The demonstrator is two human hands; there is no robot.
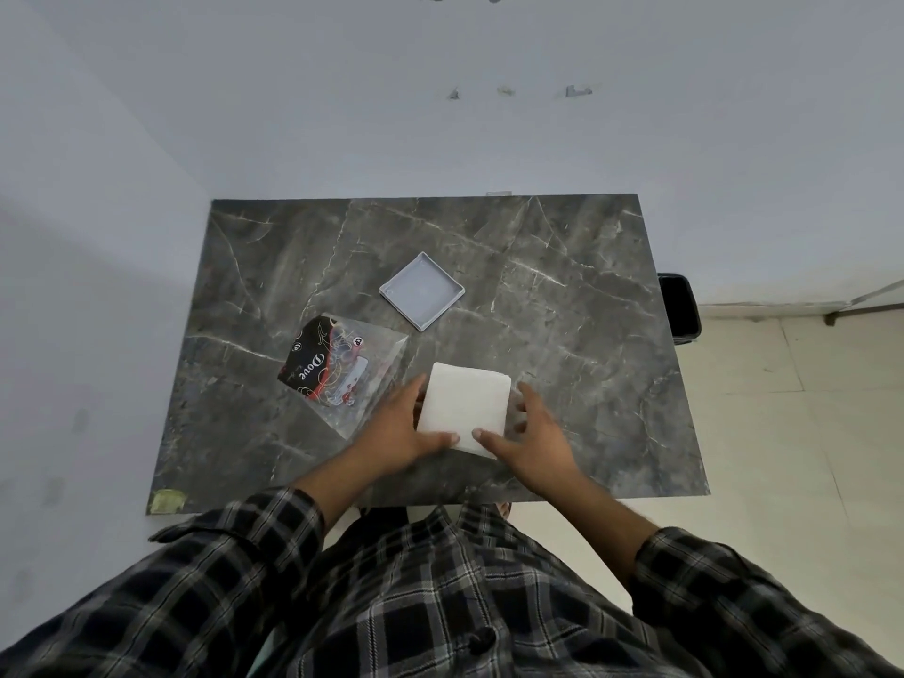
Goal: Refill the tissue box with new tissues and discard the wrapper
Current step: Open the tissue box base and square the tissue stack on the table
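Note:
A white stack of tissues (464, 408) stands near the front middle of the dark marble table (562, 335). My left hand (398, 433) grips its left side and my right hand (528, 437) grips its right side, both thumbs on the near edge. Whatever lies under the stack is hidden. The empty clear wrapper (337, 374), with a black and red printed part, lies flat on the table just left of my left hand. A shallow square grey lid (421, 291) lies apart, farther back at the table's middle.
A black bin (679, 305) stands on the floor beyond the table's right edge. White walls close in behind and to the left. Pale tiled floor (782, 433) lies to the right. A yellowish patch (167, 500) marks the table's front left corner.

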